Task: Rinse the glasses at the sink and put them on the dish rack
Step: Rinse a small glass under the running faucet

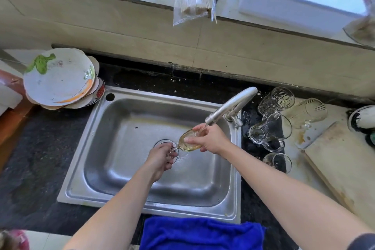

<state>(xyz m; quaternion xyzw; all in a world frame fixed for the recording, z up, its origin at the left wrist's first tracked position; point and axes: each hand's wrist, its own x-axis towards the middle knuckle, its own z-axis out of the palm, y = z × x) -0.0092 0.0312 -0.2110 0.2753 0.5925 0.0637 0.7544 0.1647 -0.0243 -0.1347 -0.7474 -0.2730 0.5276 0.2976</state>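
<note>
While tap [229, 105] runs, both hands gripping 1 glass [187, 142], L hand [162, 158] at stem, R hand [211, 140] on bowl

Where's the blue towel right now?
The blue towel lies bottom centre in the head view, on the counter's near edge just in front of the sink.

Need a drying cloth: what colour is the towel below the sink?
Bright blue towel, seen in the head view.
</note>
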